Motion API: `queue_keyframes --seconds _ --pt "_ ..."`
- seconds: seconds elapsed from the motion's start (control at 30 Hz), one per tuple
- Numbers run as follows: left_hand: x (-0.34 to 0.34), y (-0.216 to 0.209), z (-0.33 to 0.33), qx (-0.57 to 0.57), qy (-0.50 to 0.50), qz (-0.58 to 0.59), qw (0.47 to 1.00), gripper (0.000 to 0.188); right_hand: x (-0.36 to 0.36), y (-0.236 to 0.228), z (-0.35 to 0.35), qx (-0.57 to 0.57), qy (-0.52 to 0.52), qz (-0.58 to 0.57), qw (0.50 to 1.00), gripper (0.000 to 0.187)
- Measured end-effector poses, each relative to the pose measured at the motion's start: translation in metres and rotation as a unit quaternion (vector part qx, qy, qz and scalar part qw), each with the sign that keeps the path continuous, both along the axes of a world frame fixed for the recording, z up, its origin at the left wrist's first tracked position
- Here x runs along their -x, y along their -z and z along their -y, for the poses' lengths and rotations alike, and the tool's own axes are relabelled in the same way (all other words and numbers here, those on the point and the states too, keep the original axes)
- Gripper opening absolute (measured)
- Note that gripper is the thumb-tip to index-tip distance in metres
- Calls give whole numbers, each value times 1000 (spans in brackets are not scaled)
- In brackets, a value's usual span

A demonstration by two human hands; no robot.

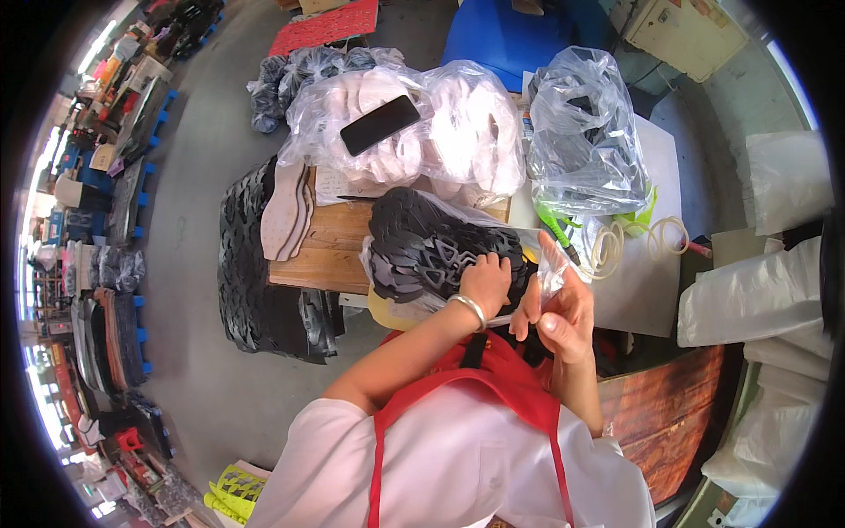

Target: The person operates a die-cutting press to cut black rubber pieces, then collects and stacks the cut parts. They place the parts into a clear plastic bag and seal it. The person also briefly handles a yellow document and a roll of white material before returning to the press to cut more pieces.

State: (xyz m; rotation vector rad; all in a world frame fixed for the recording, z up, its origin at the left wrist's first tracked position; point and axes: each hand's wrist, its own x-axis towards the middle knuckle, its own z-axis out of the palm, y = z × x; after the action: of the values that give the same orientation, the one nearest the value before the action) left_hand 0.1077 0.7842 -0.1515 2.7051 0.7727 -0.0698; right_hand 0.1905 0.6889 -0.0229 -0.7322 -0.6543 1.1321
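Note:
A pile of black and grey cut-out pieces (418, 251) lies at the table's near edge, with clear plastic around and under it. My left hand (487, 283) is on the right part of this pile, its fingers curled over the black pieces. Just to the right, my right hand (563, 312) is raised with the index finger stretched up and the thumb apart. Thin clear plastic (551, 273) is caught among its fingers; it looks like part of a bag, though its full extent is hard to make out.
Bags of pale pieces (475, 128) stand behind the pile, under a black phone (380, 125). Farther right are a bag of dark pieces (585, 132), a green-handled tool (554, 226) and a coiled hose (607, 251). Black perforated sheets (246, 264) hang at the left.

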Motion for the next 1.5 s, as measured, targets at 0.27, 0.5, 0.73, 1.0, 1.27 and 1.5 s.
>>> queue_keyframes --seconds 0.27,0.5,0.73,1.0,1.27,1.5 --pt "71 -28 -36 124 25 331 935 25 14 11 0 73 145 -90 983 74" --pt "181 9 -162 140 -308 301 892 18 25 22 -2 90 197 -87 972 67" --pt "188 51 -176 319 -266 167 894 24 49 62 -47 279 209 226 910 31" --pt "185 38 -137 124 -312 422 842 18 70 144 -51 108 68 724 678 15" --pt "178 -3 -140 474 -339 700 414 13 70 163 -37 37 87 723 684 24" --pt "184 -47 -153 579 -222 612 491 7 75 167 -45 56 114 718 685 19"
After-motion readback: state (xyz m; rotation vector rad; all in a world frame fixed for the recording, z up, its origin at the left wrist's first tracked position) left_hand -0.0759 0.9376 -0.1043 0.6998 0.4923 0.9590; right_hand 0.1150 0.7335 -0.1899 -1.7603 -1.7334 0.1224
